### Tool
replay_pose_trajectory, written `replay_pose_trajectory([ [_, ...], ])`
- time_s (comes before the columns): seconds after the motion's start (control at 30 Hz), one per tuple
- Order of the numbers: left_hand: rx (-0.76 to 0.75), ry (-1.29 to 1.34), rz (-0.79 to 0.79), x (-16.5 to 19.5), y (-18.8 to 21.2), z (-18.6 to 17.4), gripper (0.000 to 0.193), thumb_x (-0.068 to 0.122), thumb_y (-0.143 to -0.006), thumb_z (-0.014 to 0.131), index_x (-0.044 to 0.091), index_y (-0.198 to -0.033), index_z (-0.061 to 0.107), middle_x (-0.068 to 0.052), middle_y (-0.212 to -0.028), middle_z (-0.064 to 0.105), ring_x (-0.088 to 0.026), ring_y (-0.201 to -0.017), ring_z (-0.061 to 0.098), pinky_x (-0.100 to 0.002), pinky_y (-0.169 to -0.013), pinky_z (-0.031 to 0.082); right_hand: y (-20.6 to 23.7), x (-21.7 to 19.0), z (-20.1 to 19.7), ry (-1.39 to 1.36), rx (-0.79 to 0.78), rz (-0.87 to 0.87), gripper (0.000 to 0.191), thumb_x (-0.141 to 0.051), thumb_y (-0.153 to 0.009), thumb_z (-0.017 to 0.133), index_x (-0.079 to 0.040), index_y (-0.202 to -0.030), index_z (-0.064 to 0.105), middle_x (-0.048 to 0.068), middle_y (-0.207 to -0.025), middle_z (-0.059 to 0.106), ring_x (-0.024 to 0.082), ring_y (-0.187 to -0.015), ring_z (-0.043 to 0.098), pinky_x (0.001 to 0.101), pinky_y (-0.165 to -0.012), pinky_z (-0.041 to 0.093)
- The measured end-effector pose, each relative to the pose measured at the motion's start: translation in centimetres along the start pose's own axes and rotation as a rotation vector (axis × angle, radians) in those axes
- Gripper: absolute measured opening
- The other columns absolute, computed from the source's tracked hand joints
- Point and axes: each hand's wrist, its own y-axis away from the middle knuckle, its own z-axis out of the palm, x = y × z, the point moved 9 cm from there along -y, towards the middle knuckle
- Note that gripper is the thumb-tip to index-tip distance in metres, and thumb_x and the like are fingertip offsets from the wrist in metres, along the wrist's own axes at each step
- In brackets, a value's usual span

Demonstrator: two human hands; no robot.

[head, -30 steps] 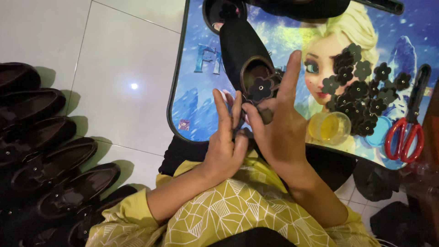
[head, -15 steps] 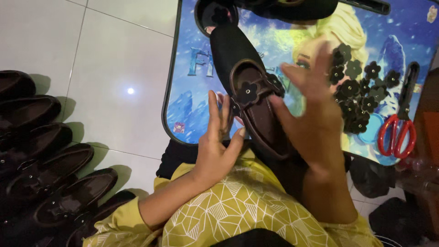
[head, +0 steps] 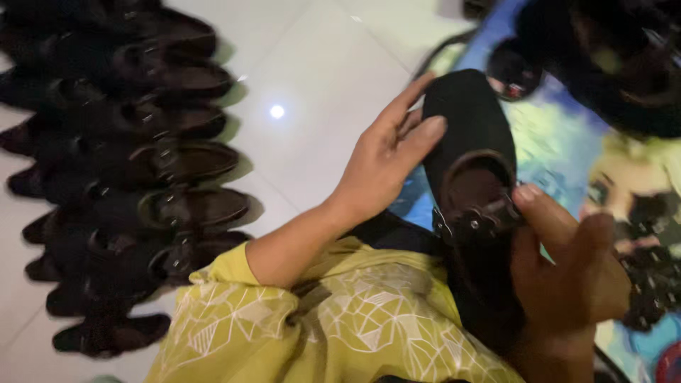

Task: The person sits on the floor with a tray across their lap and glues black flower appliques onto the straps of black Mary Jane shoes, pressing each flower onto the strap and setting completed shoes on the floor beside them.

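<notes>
Left hand (head: 383, 167) is up over the toe end of the black shoe (head: 472, 135), fingers (head: 418, 138) stretched out and spread wide, gripping nothing; whether the fingertips actually touch the shoe's edge is hard to tell. Right hand (head: 567, 269) has the shoe from the other side, fingers curled in narrow, thumb and forefinger pinching the dark strap ornament (head: 482, 220) that sits across the opening. The shoe lies lengthwise, toe pointing away, half over the person's lap and half on the colourful printed desk (head: 553, 142). It is matte black, low cut, with a brownish lining showing inside. Off to the left, a row of dark shoes (head: 142, 177) sits on the white tiled floor (head: 305, 78).
</notes>
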Motion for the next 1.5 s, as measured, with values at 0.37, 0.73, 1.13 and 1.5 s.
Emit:
replay_pose_trajectory([
  [0.37, 0.349, -0.132, -0.035, 8.3, 3.3, -13.6, 0.042, 0.027, -0.111, 0.062, 0.005, -0.147, 0.059, -0.004, -0.127, 0.067, -0.009, -0.112, 0.061, -0.023, -0.094, 0.053, -0.8, -6.9, 1.7, -0.398, 0.119, -0.314, 0.137, -0.008, -0.094, 0.087, -0.019, -0.157, -0.034, 0.028, -0.148, 0.053, 0.042, -0.142, 0.055, 0.0441, -0.115, 0.052],
  [0.73, 0.988, -0.500, 0.299, 17.5, 17.6, -32.5, 0.042, 0.039, -0.120, 0.063, 0.014, -0.150, 0.047, -0.001, -0.119, 0.060, -0.009, -0.091, 0.056, -0.022, -0.063, 0.044, -0.1, -8.4, 8.4, -0.683, -0.132, -0.117, 0.103, -0.008, -0.100, 0.073, 0.000, -0.165, -0.005, 0.035, -0.164, 0.037, 0.045, -0.157, 0.040, 0.0459, -0.130, 0.032],
  [1.13, 1.014, -0.554, -0.097, 13.7, 24.9, -36.4, 0.036, 0.035, -0.114, 0.063, 0.012, -0.140, 0.054, 0.004, -0.105, 0.053, -0.005, -0.084, 0.051, -0.022, -0.067, 0.046, 1.6, -9.2, 12.9, -0.468, -0.190, -0.157, 0.093, -0.019, -0.106, 0.072, 0.005, -0.166, 0.005, 0.033, -0.168, 0.037, 0.045, -0.157, 0.039, 0.0464, -0.131, 0.032],
  [1.5, 0.945, -0.179, -0.729, 14.2, 49.6, -33.6, 0.053, 0.029, -0.098, 0.060, 0.016, -0.148, 0.046, -0.002, -0.122, 0.061, -0.017, -0.108, 0.062, -0.039, -0.096, 0.053, 3.4, -10.8, 12.0, -0.545, -0.167, -0.324, 0.089, -0.008, -0.113, 0.064, 0.000, -0.164, -0.008, 0.036, -0.166, 0.031, 0.043, -0.156, 0.035, 0.0413, -0.135, 0.031],
])
